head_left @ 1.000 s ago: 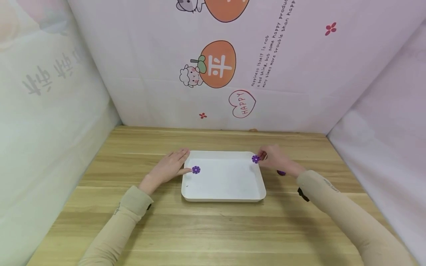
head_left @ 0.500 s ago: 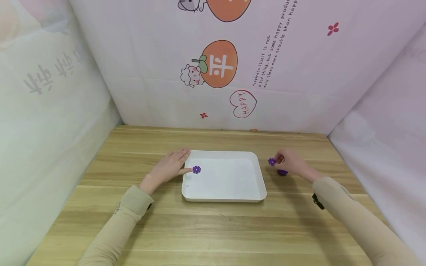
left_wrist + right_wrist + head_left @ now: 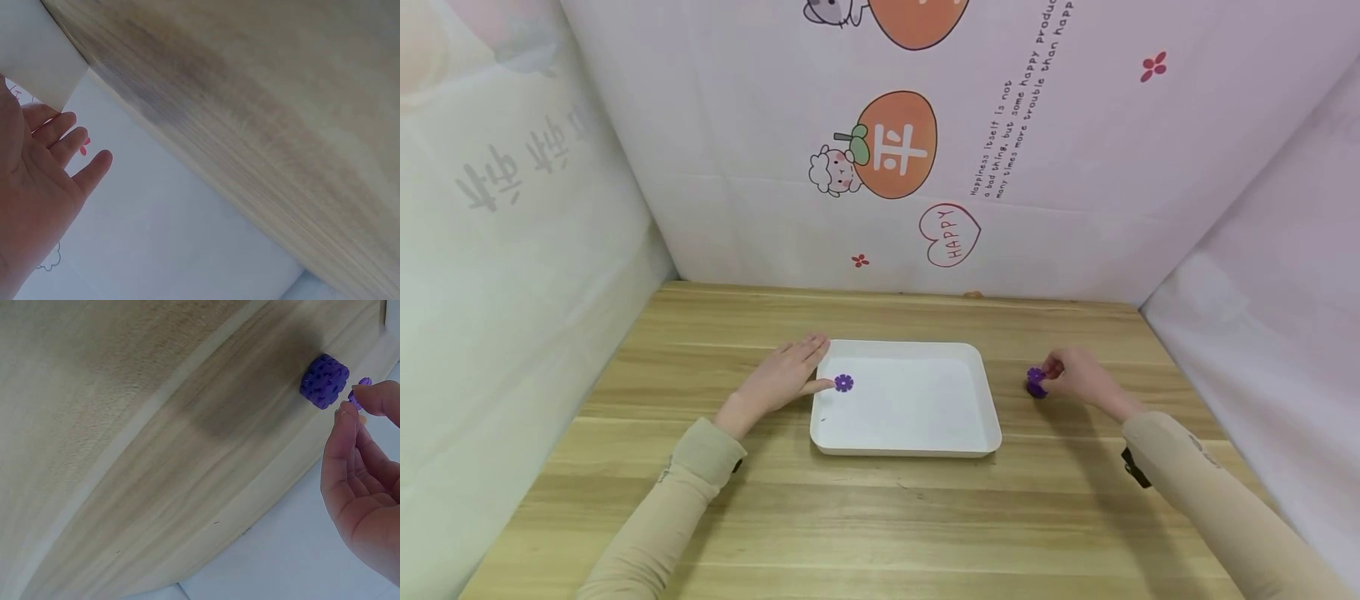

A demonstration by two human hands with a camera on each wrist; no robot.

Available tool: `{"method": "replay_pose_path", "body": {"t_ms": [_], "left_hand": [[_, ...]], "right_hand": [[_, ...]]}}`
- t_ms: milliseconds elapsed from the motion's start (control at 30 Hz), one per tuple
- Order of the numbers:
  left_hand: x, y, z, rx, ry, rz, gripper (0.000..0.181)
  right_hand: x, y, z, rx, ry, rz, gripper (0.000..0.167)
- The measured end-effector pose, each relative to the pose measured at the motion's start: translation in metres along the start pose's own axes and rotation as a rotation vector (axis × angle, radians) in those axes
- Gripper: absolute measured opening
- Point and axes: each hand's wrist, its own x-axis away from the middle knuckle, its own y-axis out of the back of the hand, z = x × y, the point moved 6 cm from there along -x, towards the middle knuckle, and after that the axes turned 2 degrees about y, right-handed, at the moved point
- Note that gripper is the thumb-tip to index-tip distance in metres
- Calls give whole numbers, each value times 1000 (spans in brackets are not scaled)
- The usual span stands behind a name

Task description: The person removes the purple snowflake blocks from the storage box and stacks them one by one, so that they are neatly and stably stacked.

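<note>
My right hand pinches a purple snowflake-shaped plastic disc between thumb and fingertips. Right below it on the wooden table is a stack of purple discs; in the right wrist view a small gap shows between stack and held disc. To the left lies a shallow white tray. Its left rim is under the extended fingers of my left hand. Inside the tray, by my left thumb tip, is another purple disc; whether the thumb touches it I cannot tell.
Printed white cloth stands along the table's back edge, with white cloth walls at left and right. Bare wooden tabletop lies in front of the tray. A small orange spot shows at the back edge.
My right hand has moved right, away from the tray's right rim, to the purple stack, still pinching the disc. My left hand and the tray have stayed in place.
</note>
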Motion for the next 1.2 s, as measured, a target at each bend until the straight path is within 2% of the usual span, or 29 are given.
{"method": "replay_pose_path", "body": {"t_ms": [567, 1033, 1200], "left_hand": [[-1, -1, 1, -16, -2, -3, 79], [0, 2, -1, -13, -3, -15, 79], [1, 0, 0, -19, -8, -28, 79]], "right_hand": [[5, -7, -8, 55, -31, 24, 21], [6, -6, -10, 70, 1, 15, 20], [7, -4, -11, 64, -12, 34, 25]]}}
